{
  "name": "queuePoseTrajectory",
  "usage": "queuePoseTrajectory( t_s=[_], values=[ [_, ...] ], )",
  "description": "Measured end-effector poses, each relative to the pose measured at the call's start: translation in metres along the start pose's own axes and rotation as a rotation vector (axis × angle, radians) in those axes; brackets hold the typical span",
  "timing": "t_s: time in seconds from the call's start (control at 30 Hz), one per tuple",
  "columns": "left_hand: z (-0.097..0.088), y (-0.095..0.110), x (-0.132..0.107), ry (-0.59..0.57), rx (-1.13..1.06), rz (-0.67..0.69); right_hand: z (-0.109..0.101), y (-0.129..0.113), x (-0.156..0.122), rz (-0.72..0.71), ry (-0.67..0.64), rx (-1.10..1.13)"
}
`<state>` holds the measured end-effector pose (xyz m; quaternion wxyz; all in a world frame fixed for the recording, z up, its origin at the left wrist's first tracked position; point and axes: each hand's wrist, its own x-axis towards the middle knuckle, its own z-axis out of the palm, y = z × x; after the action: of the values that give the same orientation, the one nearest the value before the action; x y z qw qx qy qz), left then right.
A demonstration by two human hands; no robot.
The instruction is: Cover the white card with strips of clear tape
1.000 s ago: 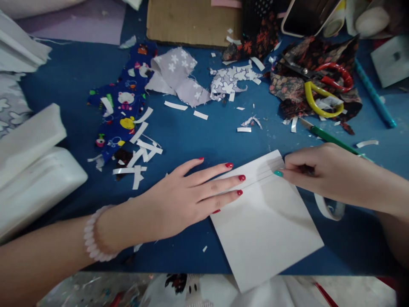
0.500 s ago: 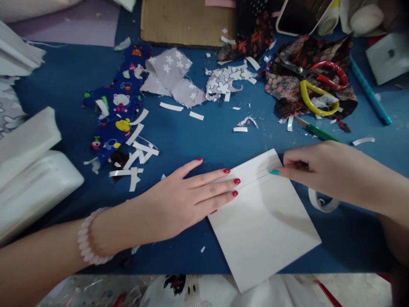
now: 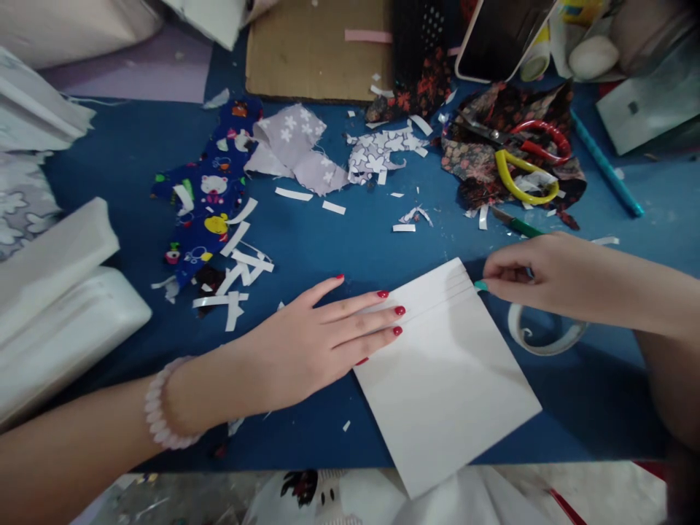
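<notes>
A white sheet of paper point(image 3: 453, 379) lies on the blue table point(image 3: 350, 240), with thin strips marked near its far edge. My left hand point(image 3: 322, 339) rests flat on the sheet's left side, fingers stretched out, nails red. My right hand point(image 3: 539, 273) is curled at the sheet's far right corner, pinching something small at its fingertips that I cannot make out. A roll of white tape point(image 3: 544, 332) lies just under my right wrist. A green-handled knife point(image 3: 514, 222) pokes out behind that hand.
Cut white strips point(image 3: 238, 273) and fabric scraps point(image 3: 211, 189) litter the table's left and back. Scissors with red and yellow handles point(image 3: 525, 164) lie on dark floral cloth at the back right. A cardboard sheet point(image 3: 320, 47) sits at the back, white boxes point(image 3: 55, 292) at the left.
My right hand has drawn a little to the right, off the sheet's corner, and the tape roll shows more fully. My left hand has stayed flat on the paper.
</notes>
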<state>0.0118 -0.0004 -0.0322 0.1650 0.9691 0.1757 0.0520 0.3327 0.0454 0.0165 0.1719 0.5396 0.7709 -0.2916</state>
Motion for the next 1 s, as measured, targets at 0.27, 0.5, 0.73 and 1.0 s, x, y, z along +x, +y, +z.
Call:
queuePoseTrajectory(
  t_s=[0.27, 0.5, 0.73, 1.0],
  values=[
    [-0.004, 0.000, 0.002, 0.036, 0.005, -0.002, 0.000, -0.001, 0.000, -0.077, 0.035, -0.027],
    [-0.007, -0.002, 0.004, 0.077, 0.038, -0.008, -0.006, 0.003, -0.002, -0.142, -0.038, 0.076],
    [-0.020, -0.002, 0.007, 0.009, 0.012, 0.021, -0.002, -0.007, -0.003, -0.176, 0.068, 0.038],
    [-0.016, 0.007, 0.033, 0.076, 0.065, 0.177, 0.004, -0.022, -0.006, -0.234, 0.115, 0.053]
  ],
)
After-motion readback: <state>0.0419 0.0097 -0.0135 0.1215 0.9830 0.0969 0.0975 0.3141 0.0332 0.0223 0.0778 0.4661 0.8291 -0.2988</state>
